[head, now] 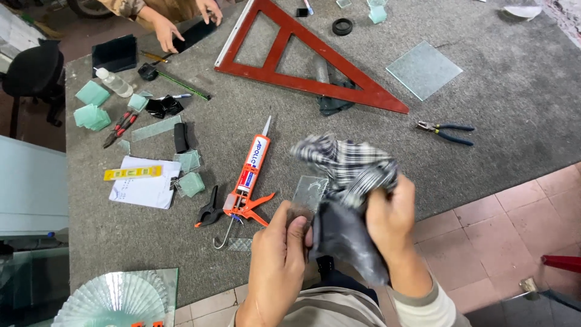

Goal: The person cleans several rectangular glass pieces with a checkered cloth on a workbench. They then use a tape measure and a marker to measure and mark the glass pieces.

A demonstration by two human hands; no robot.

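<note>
My left hand (pixel 275 260) pinches the lower edge of a small clear glass strip (pixel 308 192) and holds it upright over the grey carpeted table (pixel 496 103). Beside it, my right hand (pixel 390 215) grips a black-and-white checked cloth (pixel 345 165). The cloth bunches over the strip's right side and hangs down dark below my fist. Both hands are near the table's front edge.
An orange caulking gun (pixel 245 188) lies left of my hands. A red triangular frame (pixel 302 54), a square glass pane (pixel 423 69), blue-handled pliers (pixel 445 132), small glass pieces (pixel 92 106), red pliers (pixel 119 127) and paper (pixel 142 188) lie about. Another person's hands (pixel 166 30) work at the far edge.
</note>
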